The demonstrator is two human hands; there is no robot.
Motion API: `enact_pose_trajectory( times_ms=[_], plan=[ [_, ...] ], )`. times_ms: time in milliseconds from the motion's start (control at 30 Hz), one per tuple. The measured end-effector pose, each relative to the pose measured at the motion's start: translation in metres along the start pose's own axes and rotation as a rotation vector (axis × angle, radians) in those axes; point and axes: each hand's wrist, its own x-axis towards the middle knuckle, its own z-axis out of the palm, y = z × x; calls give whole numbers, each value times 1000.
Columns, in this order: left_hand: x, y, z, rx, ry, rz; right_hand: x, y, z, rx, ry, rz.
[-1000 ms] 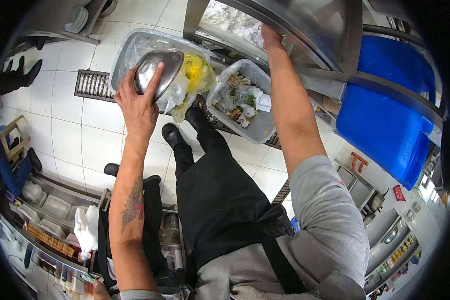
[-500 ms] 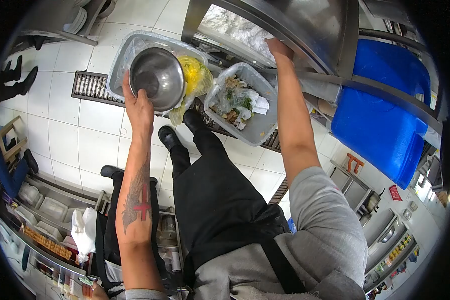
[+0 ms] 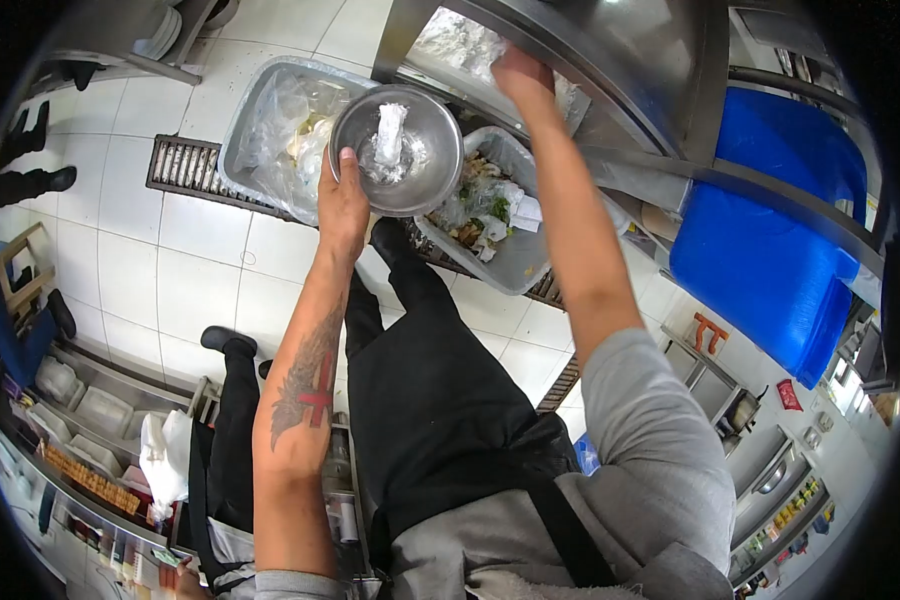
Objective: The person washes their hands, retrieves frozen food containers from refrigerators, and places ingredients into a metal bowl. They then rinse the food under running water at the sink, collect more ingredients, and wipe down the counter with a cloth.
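My left hand [image 3: 344,205] grips the left rim of a round metal bowl [image 3: 440,165], thumb over the edge. The bowl faces up, and a white floury piece [image 3: 390,135] lies in it with some white powder around it. My right hand [image 3: 523,75] reaches into a metal-framed compartment at the top, beside white powder [image 3: 457,38]. Its fingers are mostly hidden, so what they hold is unclear. Below the bowl stand two grey bins, the left one [image 3: 238,150] lined with clear plastic, the right one [image 3: 515,268] holding food scraps and paper.
A large blue container [image 3: 760,230] is at the right behind a metal bar. A floor drain grate [image 3: 182,165] runs beneath the bins. At the lower left a person in black trousers [image 3: 232,420] stands near a counter with plastic tubs [image 3: 105,410]. Other people's feet show at the left.
The bowl has turned upright and moved right with my left hand, and a white floury piece is now inside it. My right hand has shifted left and up in the compartment.
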Motion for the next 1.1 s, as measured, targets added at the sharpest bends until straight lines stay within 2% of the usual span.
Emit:
enact_pose_trajectory(
  times_ms=[67,200,267,300,367,467,600,867,933,1000,1033,1067,1100],
  plan=[
    [2,-4,-6,-47,15,-38,49,47,42,-216,324,-325],
    [1,-5,-14,7,32,-47,54,55,33,-232,212,-499],
    [0,-1,-14,-11,44,-47,29,29,0,-80,154,-344],
    [1,-1,-14,-18,44,-44,36,33,3,-85,158,-348],
    [1,-3,-15,-66,44,-51,49,63,24,216,227,-380],
    [1,-1,-18,-126,-31,-102,33,59,41,183,207,-259],
    [-2,6,-17,-69,-26,-115,30,60,42,208,213,-108],
    [4,4,1,-38,-30,-42,21,70,26,467,271,90],
    [11,-6,13,-43,-31,-23,2,48,15,842,127,138],
    [25,-10,27,-54,-36,0,-33,11,0,1286,-139,223],
    [30,-12,34,-42,-24,13,-52,-9,-8,1361,-260,271],
    [32,-13,40,-31,-13,27,-74,-40,-25,1275,-326,444],
    [33,-12,44,-34,-20,28,-73,-28,6,1116,-381,341]
  ],
)
